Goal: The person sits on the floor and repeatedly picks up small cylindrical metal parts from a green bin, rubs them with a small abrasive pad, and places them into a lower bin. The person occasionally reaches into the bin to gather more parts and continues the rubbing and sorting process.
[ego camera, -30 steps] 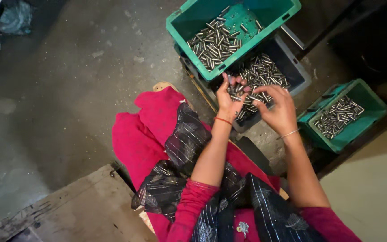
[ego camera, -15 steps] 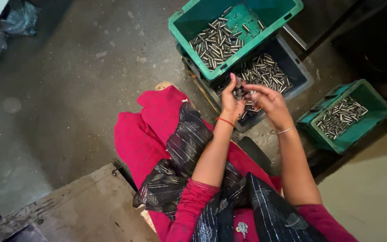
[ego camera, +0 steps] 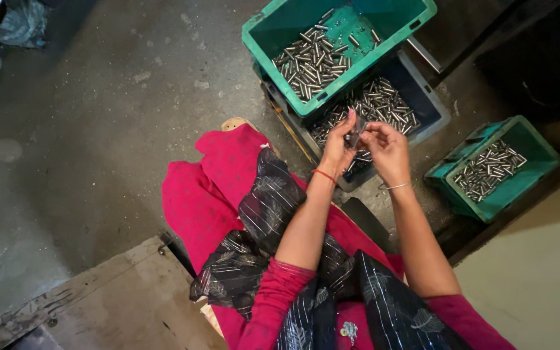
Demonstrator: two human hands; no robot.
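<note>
My left hand [ego camera: 337, 144] and my right hand [ego camera: 385, 150] meet over the near edge of a grey-blue crate [ego camera: 437, 110] filled with small metal cylinders [ego camera: 384, 104]. Both hands pinch a small bunch of metal cylinders [ego camera: 356, 135] between their fingertips. A red thread circles my left wrist and a thin bangle my right. I sit on the floor in pink clothes with a dark patterned scarf across my lap.
A green crate [ego camera: 271, 55] of the same metal cylinders rests partly on the grey-blue one at the top. A smaller green crate [ego camera: 531, 170] with more cylinders sits at right. A wooden board [ego camera: 108, 304] lies at lower left; concrete floor [ego camera: 98, 116] spreads left.
My hands have drawn together from spread apart over the grey-blue crate and now hold the cylinders between them, slightly nearer to me.
</note>
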